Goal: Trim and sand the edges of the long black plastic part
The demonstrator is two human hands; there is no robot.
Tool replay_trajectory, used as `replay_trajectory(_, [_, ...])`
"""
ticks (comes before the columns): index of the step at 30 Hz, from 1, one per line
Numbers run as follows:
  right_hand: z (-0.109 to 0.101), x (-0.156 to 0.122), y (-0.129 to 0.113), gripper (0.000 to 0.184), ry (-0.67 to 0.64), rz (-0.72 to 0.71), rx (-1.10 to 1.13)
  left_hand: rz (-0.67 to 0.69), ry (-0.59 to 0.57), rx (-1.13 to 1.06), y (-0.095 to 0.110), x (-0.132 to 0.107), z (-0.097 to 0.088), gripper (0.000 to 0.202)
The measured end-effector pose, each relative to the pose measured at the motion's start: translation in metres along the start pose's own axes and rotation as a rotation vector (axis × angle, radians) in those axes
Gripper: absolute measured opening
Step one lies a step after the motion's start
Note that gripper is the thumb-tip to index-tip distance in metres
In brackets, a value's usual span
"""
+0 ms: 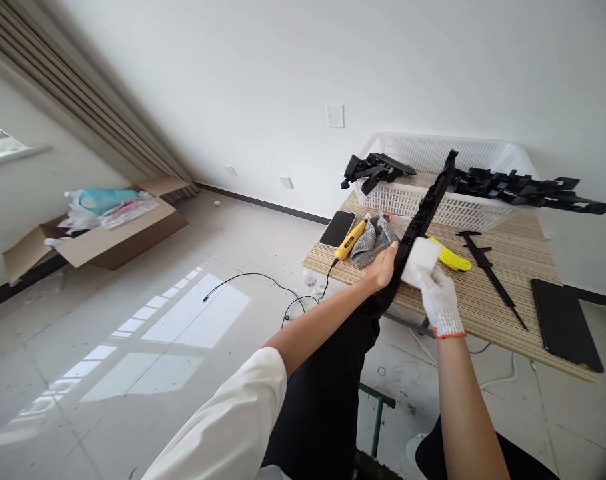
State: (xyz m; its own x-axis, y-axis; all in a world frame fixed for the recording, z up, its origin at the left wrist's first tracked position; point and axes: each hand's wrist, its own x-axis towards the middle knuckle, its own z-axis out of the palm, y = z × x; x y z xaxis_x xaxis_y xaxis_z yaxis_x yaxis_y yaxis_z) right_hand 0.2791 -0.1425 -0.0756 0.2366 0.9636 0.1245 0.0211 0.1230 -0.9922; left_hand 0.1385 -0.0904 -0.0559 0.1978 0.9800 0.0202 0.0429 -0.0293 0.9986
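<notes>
The bare left hand (381, 268) is closed around the lower part of a long black part (423, 215), which slants up and away from it, its upper end in front of the white basket (470, 212). Just to the right of that hand, the gloved right hand (440, 301) pinches a white pad (423, 257) between thumb and fingers, close against the black part's right side; whether pad and part touch, I cannot tell. Directly beyond the left hand's fingers lies a crumpled grey cloth (369, 248), and a yellow corded tool (351, 240) rests along the cloth's left side, with a phone (337, 229) farther left. Just beyond the right hand is a bright yellow tool (453, 256), partly hidden by the pad; to that hand's right, a black caliper (490, 273) lies at a slant, and farther right a dark tablet (565, 323) sits near the edge of the wooden table (525, 253). Beyond both hands, the basket holds more black pieces (523, 189), some sticking out over its rim. Well to the left of the left hand, an open cardboard box (117, 243) stands on the floor (183, 413), with plastic bags (103, 203) on top.
</notes>
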Motion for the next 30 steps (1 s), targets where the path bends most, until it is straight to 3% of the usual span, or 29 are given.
replay_trajectory(2, [-0.001,-0.001,-0.001,0.041,0.043,0.018,0.052,0.053,0.002,0.052,-0.001,-0.001,0.003,0.055])
replay_trajectory(6, [-0.004,-0.004,-0.006,0.042,-0.075,0.017,0.005,0.061,0.079,0.079,-0.002,-0.002,0.011,0.052])
replay_trajectory(11, [-0.008,0.0,0.001,0.037,-0.011,0.043,0.087,0.061,0.129,0.161,-0.001,0.0,0.015,0.036])
replay_trajectory(14, [-0.008,0.002,0.007,0.029,0.118,0.017,0.078,0.061,0.15,0.185,0.0,0.002,0.013,0.027])
replay_trajectory(17, [-0.008,0.0,0.005,0.026,0.036,0.018,0.049,0.07,0.173,0.169,0.001,0.002,0.01,0.026])
replay_trajectory(19, [-0.007,-0.001,0.002,0.026,0.014,0.017,0.001,0.082,0.146,0.172,0.002,0.0,0.01,0.027])
replay_trajectory(24, [-0.005,-0.004,-0.004,0.031,0.101,-0.024,-0.099,0.137,0.027,0.206,0.001,-0.005,0.011,0.041])
replay_trajectory(30, [-0.007,-0.006,-0.003,0.024,-0.085,0.005,-0.024,0.151,-0.068,0.151,-0.001,-0.005,0.011,0.057])
